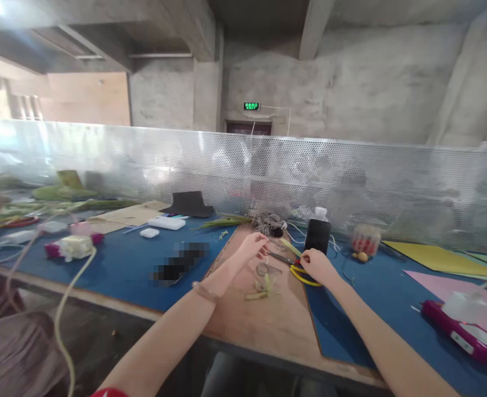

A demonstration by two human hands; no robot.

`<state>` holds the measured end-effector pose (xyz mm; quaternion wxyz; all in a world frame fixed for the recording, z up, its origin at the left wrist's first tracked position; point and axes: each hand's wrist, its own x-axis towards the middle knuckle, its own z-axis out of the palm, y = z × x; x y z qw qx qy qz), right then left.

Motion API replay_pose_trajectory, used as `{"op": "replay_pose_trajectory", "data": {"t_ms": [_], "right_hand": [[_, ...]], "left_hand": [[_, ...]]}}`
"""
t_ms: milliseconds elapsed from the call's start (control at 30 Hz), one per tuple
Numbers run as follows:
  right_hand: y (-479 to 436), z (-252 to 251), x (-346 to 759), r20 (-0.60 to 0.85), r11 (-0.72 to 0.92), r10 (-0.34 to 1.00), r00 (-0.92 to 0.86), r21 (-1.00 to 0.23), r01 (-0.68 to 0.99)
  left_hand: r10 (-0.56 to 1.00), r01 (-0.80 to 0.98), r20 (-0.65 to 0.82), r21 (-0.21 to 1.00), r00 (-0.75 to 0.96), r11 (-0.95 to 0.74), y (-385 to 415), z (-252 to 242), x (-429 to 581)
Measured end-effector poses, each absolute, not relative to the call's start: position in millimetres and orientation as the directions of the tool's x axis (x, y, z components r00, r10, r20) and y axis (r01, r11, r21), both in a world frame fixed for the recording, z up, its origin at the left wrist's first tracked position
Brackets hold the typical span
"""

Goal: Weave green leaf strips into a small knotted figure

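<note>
My left hand (252, 246) hovers over a brown board (268, 314), fingers curled together near a thin grey string loop (267, 269). My right hand (317, 264) is closed on the yellow handles of a pair of scissors (297, 266), whose blades point left toward the left hand. Green leaf scraps (262, 289) lie on the board just below the hands. A pale green strip (288, 246) lies between the hands. I cannot make out what the left fingers pinch, if anything.
A black phone (317, 236) stands propped behind the hands, beside a bundle of grey string (268, 222). On the blue table (123, 264) lie white cases (167, 223), a magenta device (462, 331), coloured paper sheets (437, 256). A perforated metal screen (243, 171) runs along the back.
</note>
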<state>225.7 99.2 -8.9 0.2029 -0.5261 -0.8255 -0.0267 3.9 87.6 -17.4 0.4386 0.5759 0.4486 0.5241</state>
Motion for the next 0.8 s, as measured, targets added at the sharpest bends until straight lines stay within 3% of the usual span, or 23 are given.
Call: {"op": "replay_pose_trajectory", "data": {"t_ms": [333, 467, 667, 800], "right_hand": [[79.0, -2.1, 195.8, 0.562, 0.623, 0.715, -0.416, -0.241, 0.745], [79.4, -6.5, 153.5, 0.565, 0.697, 0.682, -0.465, -0.309, 0.647], [85.3, -13.8, 110.9, 0.559, 0.628, 0.762, -0.326, -0.518, 0.580], [84.7, -14.2, 115.4, 0.527, 0.598, 0.793, -0.305, -0.584, 0.548]], "left_hand": [[0.970, -0.088, 0.245, 0.966, 0.009, -0.243, 86.3, -17.7, 11.2], [0.958, -0.156, 0.285, 0.945, -0.029, -0.286, 86.3, -15.0, 17.1], [0.963, -0.261, 0.269, 0.929, -0.009, -0.262, 91.8, -16.5, 11.0], [0.965, -0.332, 0.259, 0.914, 0.032, -0.234, 91.4, -15.2, 7.8]]}}
